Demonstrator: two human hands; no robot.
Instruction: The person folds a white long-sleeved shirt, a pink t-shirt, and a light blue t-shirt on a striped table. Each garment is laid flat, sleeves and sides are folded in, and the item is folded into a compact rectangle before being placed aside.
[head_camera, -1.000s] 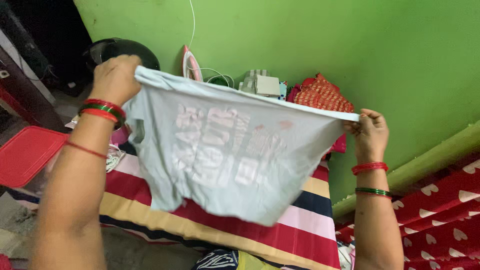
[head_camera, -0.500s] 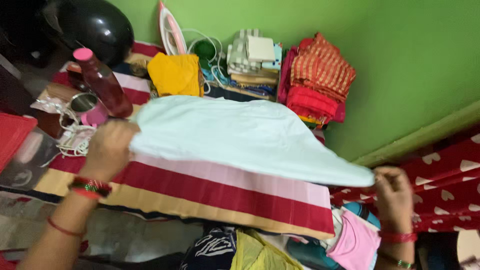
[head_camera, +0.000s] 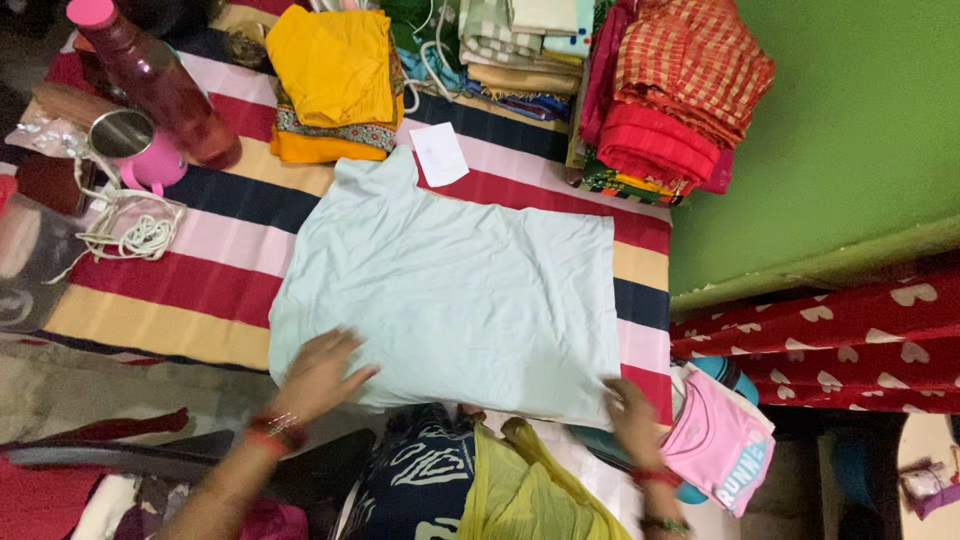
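A pale blue T-shirt (head_camera: 460, 290) lies spread flat on a striped cloth surface (head_camera: 200, 270). My left hand (head_camera: 318, 375) rests flat on the shirt's near left edge with fingers spread. At the shirt's near right corner is my right hand (head_camera: 632, 418); it touches the hem, and whether it pinches the fabric is unclear. Both wrists wear red and green bangles.
Folded clothes lie at the far edge: a yellow stack (head_camera: 330, 80), a striped pile (head_camera: 520, 50), a red checked pile (head_camera: 670, 90). A red bottle (head_camera: 155, 80), a pink mug (head_camera: 135, 150) and a white cord (head_camera: 135, 230) are at left. Loose clothes (head_camera: 500, 490) and a pink shirt (head_camera: 720, 450) are near me.
The shirt was held up in the air by both hands, then swung down; now it lies flat on the striped surface with both hands at its near edge.
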